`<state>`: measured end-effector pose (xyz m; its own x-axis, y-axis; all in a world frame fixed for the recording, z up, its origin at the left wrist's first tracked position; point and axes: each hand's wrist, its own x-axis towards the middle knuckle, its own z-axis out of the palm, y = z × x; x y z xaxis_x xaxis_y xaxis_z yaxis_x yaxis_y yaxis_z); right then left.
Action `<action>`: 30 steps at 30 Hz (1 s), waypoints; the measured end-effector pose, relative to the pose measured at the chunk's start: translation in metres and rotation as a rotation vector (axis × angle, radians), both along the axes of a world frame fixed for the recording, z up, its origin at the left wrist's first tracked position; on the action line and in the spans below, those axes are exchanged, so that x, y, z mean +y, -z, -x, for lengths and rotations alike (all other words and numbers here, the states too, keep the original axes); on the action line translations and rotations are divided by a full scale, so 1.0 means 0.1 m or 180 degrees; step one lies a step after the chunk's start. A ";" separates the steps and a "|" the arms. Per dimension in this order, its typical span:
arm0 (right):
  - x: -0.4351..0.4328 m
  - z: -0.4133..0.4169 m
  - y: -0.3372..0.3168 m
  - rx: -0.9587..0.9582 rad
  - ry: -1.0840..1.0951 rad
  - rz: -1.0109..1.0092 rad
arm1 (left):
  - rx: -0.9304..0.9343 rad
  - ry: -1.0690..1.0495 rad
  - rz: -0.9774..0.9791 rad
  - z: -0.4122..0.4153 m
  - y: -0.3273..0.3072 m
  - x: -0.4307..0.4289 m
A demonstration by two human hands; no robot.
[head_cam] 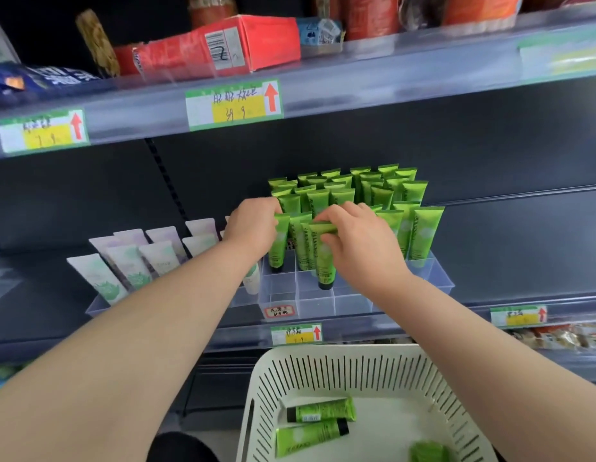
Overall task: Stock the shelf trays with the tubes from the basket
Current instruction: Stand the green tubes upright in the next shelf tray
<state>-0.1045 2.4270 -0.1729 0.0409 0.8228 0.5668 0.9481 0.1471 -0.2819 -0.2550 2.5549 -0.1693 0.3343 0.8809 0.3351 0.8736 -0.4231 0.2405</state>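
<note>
Right hand (359, 241) pinches the crimped top of a green tube (324, 258) standing in the clear tray (439, 278) — left hand (253, 228), just beside it, grips a neighbouring tube (278, 243).

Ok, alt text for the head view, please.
Both hands, left hand and right hand, set green tubes upright into a clear divided shelf tray. Below, a white basket holds three more.

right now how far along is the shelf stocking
Mostly done: the back rows of the clear tray are packed with green tubes. In hand: the right hand lowers a tube into a front slot; the left hand steadies another. Left: some empty front slots and at least three tubes in the basket.
</note>
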 end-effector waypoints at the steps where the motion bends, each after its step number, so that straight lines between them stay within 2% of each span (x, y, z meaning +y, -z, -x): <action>1: 0.02 -0.01 0.00 -0.0014 0.0001 0.0016 | 0.0064 -0.0009 0.0039 -0.02 0.01 0.04; 8: 0.13 0.00 -0.01 -0.0035 -0.0014 0.0095 | 0.0174 -0.0149 0.0166 -0.01 0.04 0.15; 12: 0.19 0.10 -0.05 -0.0005 -0.0042 0.0024 | -0.0032 -0.0059 0.0161 0.10 0.00 0.16; 16: 0.31 0.24 -0.14 0.0087 -0.0053 -0.0112 | -0.0250 0.0084 -0.0145 0.23 -0.03 0.03; 20: 0.50 0.37 -0.16 -0.0042 0.0008 -0.0065 | -0.0415 0.0251 -0.0208 0.36 -0.04 -0.12; 30: 0.82 0.51 0.09 -0.0535 0.0218 0.0341 | -0.0011 0.0398 -0.0321 0.60 0.01 -0.31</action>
